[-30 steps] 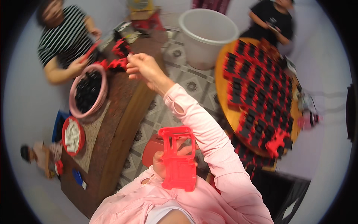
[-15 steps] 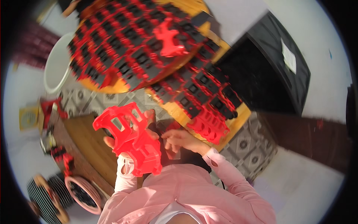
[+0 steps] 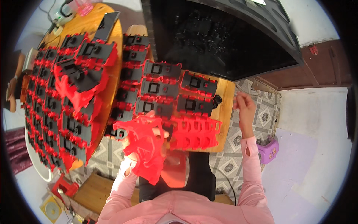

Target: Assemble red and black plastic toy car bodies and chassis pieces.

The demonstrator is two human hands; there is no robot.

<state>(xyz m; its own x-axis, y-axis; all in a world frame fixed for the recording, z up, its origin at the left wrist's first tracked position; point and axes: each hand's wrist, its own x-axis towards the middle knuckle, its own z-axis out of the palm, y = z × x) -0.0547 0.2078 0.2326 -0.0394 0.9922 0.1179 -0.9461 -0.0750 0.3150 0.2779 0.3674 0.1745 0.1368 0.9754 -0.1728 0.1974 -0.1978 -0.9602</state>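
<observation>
My left hand [image 3: 159, 131] is closed around a red plastic housing [image 3: 143, 149] with openings and ribs, held above my lap near the table's front edge. Its fingers show at the far side of the part. Out to the right, past the table's right edge, my right hand [image 3: 246, 112] is raised over the floor with its fingers bent together. Whatever is between those fingertips, if anything, is too small to make out. Several empty red housings [image 3: 195, 134] stand in a row at the front of the wooden table [image 3: 225, 112]. Behind them lie red housings with black panels [image 3: 154, 88].
A round wooden table [image 3: 118, 56] at left bears many red-and-black assemblies and a phone [image 3: 106, 26]. A large black bin [image 3: 223, 41] holding small black parts stands behind. Also here are a black roll [image 3: 217, 99], a purple stool [image 3: 267, 151] and another person's arm [image 3: 14, 86].
My view has swung to the right. My right hand has moved away from the red housing, out past the table's right edge. My left hand still holds the housing, now tilted differently.
</observation>
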